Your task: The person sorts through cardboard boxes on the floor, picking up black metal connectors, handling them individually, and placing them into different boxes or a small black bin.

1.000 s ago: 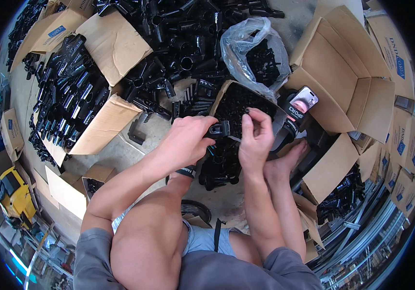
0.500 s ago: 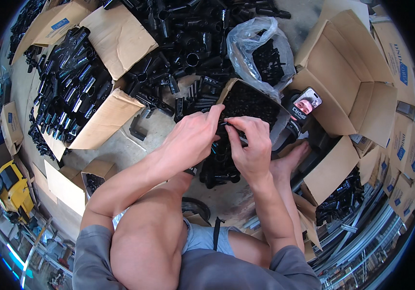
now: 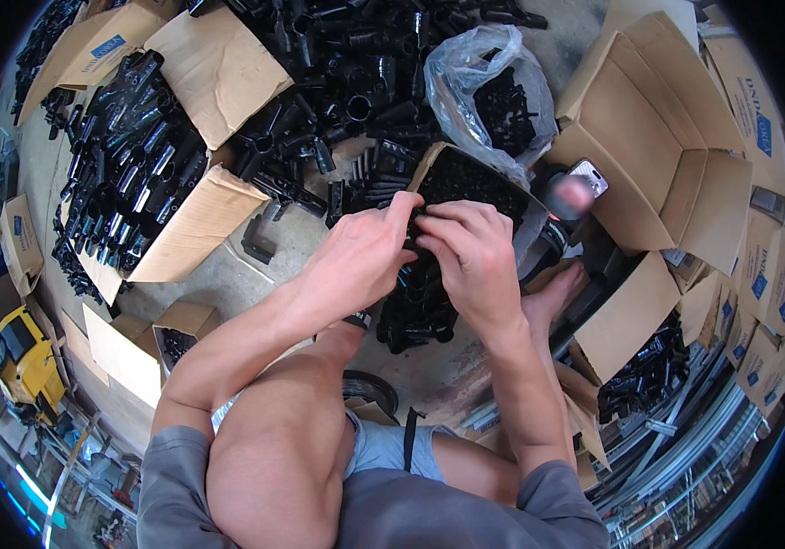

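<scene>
The left hand (image 3: 363,245) grips a mostly hidden black part (image 3: 412,235) at the near left corner of an open brown cardboard box (image 3: 426,167) of small black pieces (image 3: 472,180), probably steadying it for the right hand (image 3: 477,254), curled against it, its grip hidden.

Grey concrete floor (image 3: 209,274) fills the middle of my remote feed, with a heap of glossy black parts (image 3: 356,78) sprawled toward the top. I see an L-shaped black piece (image 3: 258,251) lying apart, near an open carton (image 3: 196,224) packed with black tubes (image 3: 141,169), and a smaller cluster of black fittings (image 3: 415,311) at centre.
</scene>
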`<action>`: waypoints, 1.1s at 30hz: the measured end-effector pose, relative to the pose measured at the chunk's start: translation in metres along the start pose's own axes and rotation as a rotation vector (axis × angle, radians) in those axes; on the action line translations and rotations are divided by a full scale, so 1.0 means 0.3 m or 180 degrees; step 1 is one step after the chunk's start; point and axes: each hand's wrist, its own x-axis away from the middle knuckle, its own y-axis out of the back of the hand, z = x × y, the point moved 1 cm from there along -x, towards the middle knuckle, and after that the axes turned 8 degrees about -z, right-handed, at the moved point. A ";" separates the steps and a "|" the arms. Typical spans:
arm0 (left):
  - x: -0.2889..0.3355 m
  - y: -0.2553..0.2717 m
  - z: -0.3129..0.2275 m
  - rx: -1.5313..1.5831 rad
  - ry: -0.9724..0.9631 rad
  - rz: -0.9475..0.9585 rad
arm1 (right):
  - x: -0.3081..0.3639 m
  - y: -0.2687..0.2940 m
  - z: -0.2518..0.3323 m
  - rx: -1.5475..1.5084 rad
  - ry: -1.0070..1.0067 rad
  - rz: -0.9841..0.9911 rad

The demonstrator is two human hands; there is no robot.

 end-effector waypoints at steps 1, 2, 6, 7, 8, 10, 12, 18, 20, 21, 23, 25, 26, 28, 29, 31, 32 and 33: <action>0.000 -0.001 0.002 0.0054 0.0041 -0.0033 | -0.003 0.002 -0.003 -0.0013 -0.0069 -0.0008; -0.004 0.004 0.002 0.0189 0.0143 -0.0009 | 0.004 0.005 -0.008 -0.0174 -0.0343 -0.0211; -0.033 0.021 0.024 0.1255 0.0878 0.0034 | 0.039 0.004 -0.035 -0.1719 -0.1844 -0.0386; -0.036 0.013 0.034 0.1671 0.1134 0.0047 | 0.058 -0.026 -0.046 -0.2596 -0.2336 -0.0293; -0.035 0.001 0.042 0.2147 0.1199 0.0033 | 0.071 -0.044 -0.054 -0.3482 -0.2813 -0.0192; -0.031 -0.011 0.059 0.3065 0.1337 -0.0026 | 0.073 -0.054 -0.068 -0.3343 -0.2828 -0.0076; -0.019 -0.018 0.054 0.3160 0.1586 -0.0050 | 0.081 -0.062 -0.075 -0.3043 -0.2765 -0.0190; -0.001 -0.026 0.057 0.2579 0.1856 0.0076 | 0.065 -0.045 -0.042 -0.2194 -0.2742 -0.0275; -0.004 -0.013 0.068 0.2713 0.2069 0.0323 | 0.052 -0.033 -0.039 -0.1995 -0.2697 -0.0198; -0.001 -0.016 0.074 0.2846 0.2090 0.0287 | 0.042 -0.026 -0.038 -0.1892 -0.2664 -0.0166; 0.008 -0.035 0.090 0.3113 0.2130 0.0213 | 0.029 -0.022 -0.038 -0.1963 -0.2790 -0.0132; 0.008 -0.050 0.085 0.3368 0.2243 0.0049 | 0.023 -0.026 -0.037 -0.1999 -0.2941 -0.0197; 0.007 -0.058 0.083 0.3496 0.2300 -0.0035 | 0.018 -0.033 -0.028 -0.1999 -0.3020 -0.0274; 0.009 -0.073 0.084 0.3415 0.2236 -0.0071 | 0.013 -0.044 -0.020 -0.2025 -0.3150 -0.0364; 0.011 -0.078 0.086 0.3375 0.2204 -0.0090 | 0.014 -0.050 -0.021 -0.2050 -0.3203 -0.0382; 0.013 -0.083 0.088 0.3280 0.2211 -0.0093 | 0.013 -0.059 -0.027 -0.2103 -0.3368 -0.0346; 0.015 -0.087 0.089 0.3234 0.2214 -0.0094 | 0.018 -0.071 -0.035 -0.2137 -0.3488 -0.0290; 0.017 -0.092 0.091 0.3220 0.2209 -0.0155 | 0.021 -0.082 -0.042 -0.2180 -0.3598 -0.0242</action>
